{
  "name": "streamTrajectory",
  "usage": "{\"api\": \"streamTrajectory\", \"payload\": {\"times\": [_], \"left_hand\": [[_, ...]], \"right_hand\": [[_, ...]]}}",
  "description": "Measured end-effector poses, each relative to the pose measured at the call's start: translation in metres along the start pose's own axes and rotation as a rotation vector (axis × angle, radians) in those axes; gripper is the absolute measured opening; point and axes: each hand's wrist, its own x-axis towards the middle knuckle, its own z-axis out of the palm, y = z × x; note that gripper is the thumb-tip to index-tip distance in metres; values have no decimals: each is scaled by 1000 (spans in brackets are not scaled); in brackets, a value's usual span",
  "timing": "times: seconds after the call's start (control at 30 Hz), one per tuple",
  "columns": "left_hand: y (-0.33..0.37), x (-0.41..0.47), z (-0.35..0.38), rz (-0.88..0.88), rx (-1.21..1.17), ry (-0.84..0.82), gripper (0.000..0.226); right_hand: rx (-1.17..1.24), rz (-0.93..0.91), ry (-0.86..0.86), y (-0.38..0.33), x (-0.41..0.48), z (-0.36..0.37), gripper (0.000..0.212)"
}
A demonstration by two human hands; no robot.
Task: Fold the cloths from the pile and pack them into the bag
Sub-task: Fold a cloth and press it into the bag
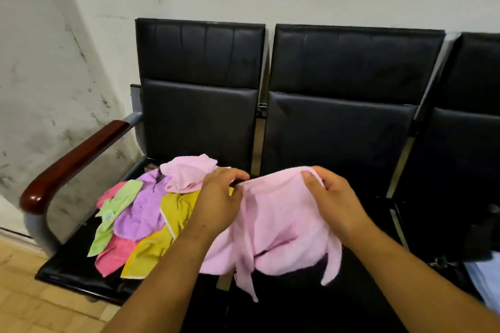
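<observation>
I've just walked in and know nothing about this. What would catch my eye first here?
First, the pale pink cloth held up in the middle, its top edge gripped by the left hand and the right hand. Next, the bright pile of cloths, green, purple, yellow and pink, heaped on the leftmost black seat beside the wooden armrest.

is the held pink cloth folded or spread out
Spread, not folded: the left hand and right hand grip the pink cloth by its top edge, apart; the rest hangs loose.
</observation>
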Motion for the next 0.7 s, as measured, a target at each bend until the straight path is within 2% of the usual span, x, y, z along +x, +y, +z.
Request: {"api": "streamTrajectory", "payload": {"times": [0.07, 0.1, 0.2, 0.23, 0.27, 0.33, 0.43, 0.5, 0.57, 0.63, 0.7], "left_hand": [[37, -6, 10, 52, -45, 17, 33], [58, -13, 16, 68, -139, -64, 29], [119, -45, 44, 3, -399, -546, 38], [132, -57, 58, -29, -409, -652, 48], [137, -67, 73, -69, -383, -692, 61], [141, -83, 103, -159, -344, -643, 70], [136, -81, 126, -371, -321, -483, 43], [130, -73, 128, -405, -309, -365, 27], [138, -63, 124, -275, -288, -311, 12], [155, -52, 115, -116, -261, -344, 10], [173, -44, 110, -50, -263, -377, 10]], "right_hand": [[106, 56, 82, -3, -3, -18, 23], [208, 103, 143, -3, -3, -25, 24], [597, 323, 335, -7, -1, -51, 25], [711, 377, 359, -9, -2, -61, 23], [785, 406, 352, -12, -3, -68, 22], [796, 391, 337, -6, -8, -83, 17], [797, 385, 446, 4, -21, -106, 25], [622, 337, 484, 13, -31, -123, 38], [119, 287, 403, 24, -47, -141, 60], [-311, 147, 137, 33, -62, -146, 74], [-333, 72, -153, 31, -74, -139, 81]]}}
